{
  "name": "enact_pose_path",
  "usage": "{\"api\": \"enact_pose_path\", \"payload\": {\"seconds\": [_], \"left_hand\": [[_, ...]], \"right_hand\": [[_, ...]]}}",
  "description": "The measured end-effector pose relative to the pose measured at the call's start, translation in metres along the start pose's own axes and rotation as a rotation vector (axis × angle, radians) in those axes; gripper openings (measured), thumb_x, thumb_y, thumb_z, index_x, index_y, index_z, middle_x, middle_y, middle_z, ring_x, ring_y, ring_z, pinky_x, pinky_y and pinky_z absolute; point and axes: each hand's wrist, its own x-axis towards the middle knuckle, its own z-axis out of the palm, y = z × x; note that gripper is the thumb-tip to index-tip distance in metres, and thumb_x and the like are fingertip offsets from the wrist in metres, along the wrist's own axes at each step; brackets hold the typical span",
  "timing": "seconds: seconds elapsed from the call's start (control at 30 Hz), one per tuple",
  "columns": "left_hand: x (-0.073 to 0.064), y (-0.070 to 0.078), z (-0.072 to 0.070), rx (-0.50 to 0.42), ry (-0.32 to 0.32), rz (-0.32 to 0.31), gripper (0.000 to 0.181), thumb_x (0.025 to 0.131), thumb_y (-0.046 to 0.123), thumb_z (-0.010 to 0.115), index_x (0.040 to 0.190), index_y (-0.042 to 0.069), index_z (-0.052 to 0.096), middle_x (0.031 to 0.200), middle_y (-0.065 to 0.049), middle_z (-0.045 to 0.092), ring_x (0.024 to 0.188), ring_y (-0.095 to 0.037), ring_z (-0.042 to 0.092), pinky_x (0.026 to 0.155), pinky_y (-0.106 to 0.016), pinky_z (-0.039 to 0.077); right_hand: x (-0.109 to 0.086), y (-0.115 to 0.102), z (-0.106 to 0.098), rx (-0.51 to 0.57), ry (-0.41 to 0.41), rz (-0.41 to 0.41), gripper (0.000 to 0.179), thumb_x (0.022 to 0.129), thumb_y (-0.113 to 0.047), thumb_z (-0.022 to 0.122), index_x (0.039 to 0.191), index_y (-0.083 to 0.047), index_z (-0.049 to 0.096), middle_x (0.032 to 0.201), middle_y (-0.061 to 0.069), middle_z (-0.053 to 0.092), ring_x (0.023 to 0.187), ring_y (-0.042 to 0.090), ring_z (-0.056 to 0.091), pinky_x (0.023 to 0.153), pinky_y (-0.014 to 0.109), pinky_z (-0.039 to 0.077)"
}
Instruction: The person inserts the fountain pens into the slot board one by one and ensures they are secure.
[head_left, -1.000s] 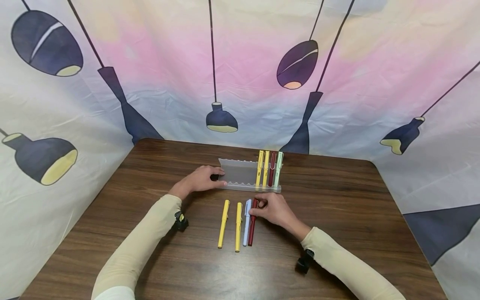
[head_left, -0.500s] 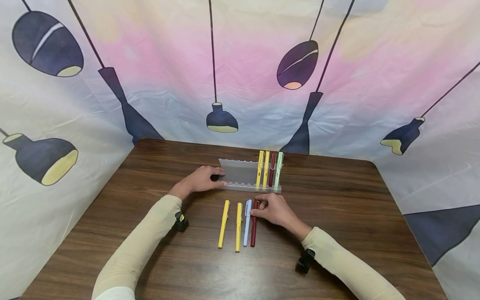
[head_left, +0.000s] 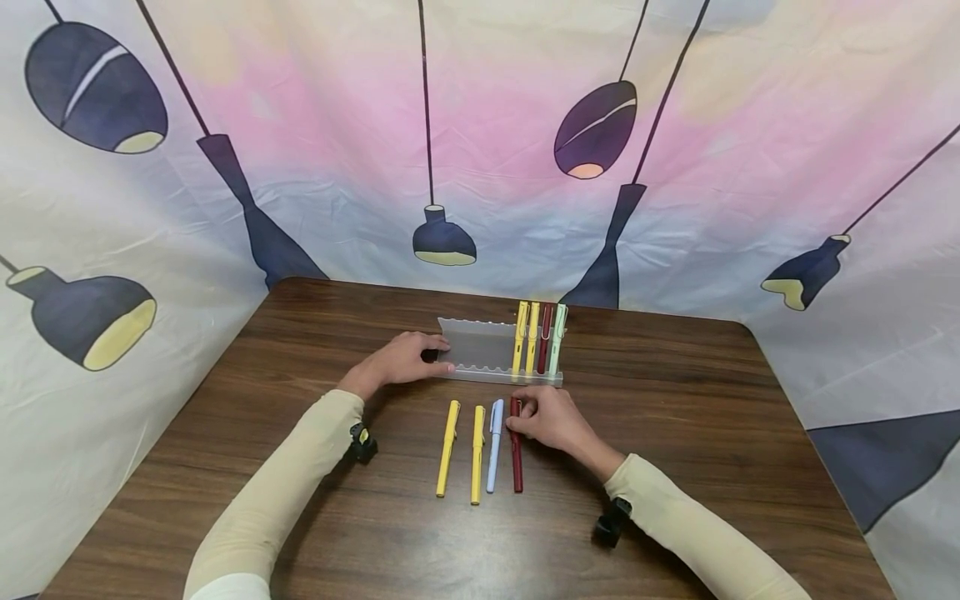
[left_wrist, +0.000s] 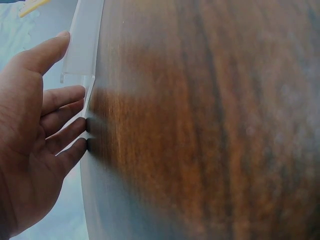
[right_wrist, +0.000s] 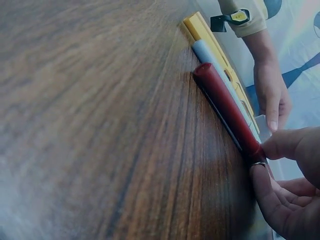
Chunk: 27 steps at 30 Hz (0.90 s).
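Note:
My right hand (head_left: 553, 417) pinches a dark red pen (head_left: 517, 467) near its clip end between thumb and fingers; the pen lies along the table. In the right wrist view the thumb (right_wrist: 285, 144) sits at the pen's side. My left hand (head_left: 401, 357) rests at the left end of a clear plastic pen stand (head_left: 480, 346). Its fingers are relaxed, the thumb (left_wrist: 52, 50) over the stand's front lip. On the stand's right side stand two yellow pens (head_left: 519, 337), a dark red pen (head_left: 544, 337) and a pale green pen (head_left: 557, 342).
Left of the held pen lie a light blue pen (head_left: 494, 450), a yellow pen (head_left: 477, 458) and another yellow pen (head_left: 447, 450), roughly parallel. The dark wooden table (head_left: 660, 375) meets a cloth backdrop (head_left: 337, 167) printed with lamps. Each sleeved wrist wears a small black camera (head_left: 611, 523).
My right hand has shifted the dark red pen slightly right, widening its gap from the light blue pen and straightening its angle. The left hand and the stand have stayed put.

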Motion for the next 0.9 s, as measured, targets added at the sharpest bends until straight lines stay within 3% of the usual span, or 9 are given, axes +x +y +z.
{"api": "enact_pose_path", "payload": {"seconds": [0.6,0.9], "left_hand": [[0.002,-0.002,0.002,0.004,-0.006,-0.009,0.064,0.097,0.055,0.063,0.141,0.008,0.063,0.151,-0.014,0.054,0.143,-0.035,0.045,0.116,-0.054,0.036],[0.001,-0.001,0.001,-0.006,-0.004,-0.005,0.065,0.097,0.056,0.063,0.140,0.007,0.063,0.151,-0.015,0.054,0.143,-0.036,0.046,0.116,-0.054,0.037]], "right_hand": [[-0.001,-0.005,-0.009,0.033,0.049,0.020,0.042,0.084,-0.014,0.081,0.123,-0.002,0.072,0.066,-0.010,0.068,0.056,0.006,0.061,0.053,0.024,0.046],[0.001,-0.016,-0.021,0.082,0.095,0.051,0.036,0.081,-0.013,0.083,0.114,-0.004,0.071,0.082,-0.002,0.071,0.064,0.009,0.063,0.058,0.028,0.051]]}}
